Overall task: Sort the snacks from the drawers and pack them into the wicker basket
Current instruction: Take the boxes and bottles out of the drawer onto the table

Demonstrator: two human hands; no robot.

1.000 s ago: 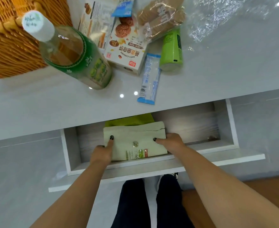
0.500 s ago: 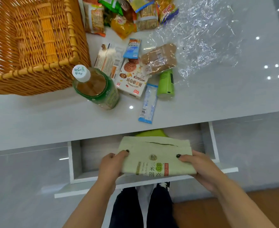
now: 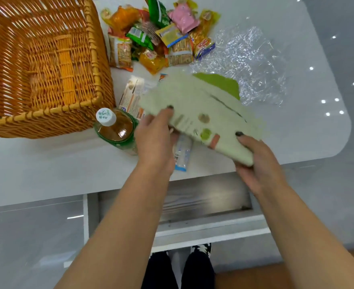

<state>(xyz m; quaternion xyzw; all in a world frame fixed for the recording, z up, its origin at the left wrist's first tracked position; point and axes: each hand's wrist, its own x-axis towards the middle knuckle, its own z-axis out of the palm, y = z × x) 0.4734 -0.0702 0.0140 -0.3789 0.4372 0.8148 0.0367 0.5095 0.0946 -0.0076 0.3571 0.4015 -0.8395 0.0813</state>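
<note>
both hands hold a pale green snack bag (image 3: pixel 201 113) above the near edge of the tabletop (image 3: pixel 46 167), tilted and blurred. the left hand (image 3: pixel 155 140) grips its left end, thumb on top, fingers curled beneath. the right hand (image 3: pixel 257 163) clasps its lower right corner the same way. a darker green packet (image 3: pixel 220 84) shows behind it. the wicker basket (image 3: pixel 46 65) sits at the far left corner, a tea bottle (image 3: pixel 115 130) just beside its near wall. the drawer (image 3: pixel 203 201) under the near edge stands open.

print on packets (image 3: pixel 180 53) too blurred, nothing legible
</note>
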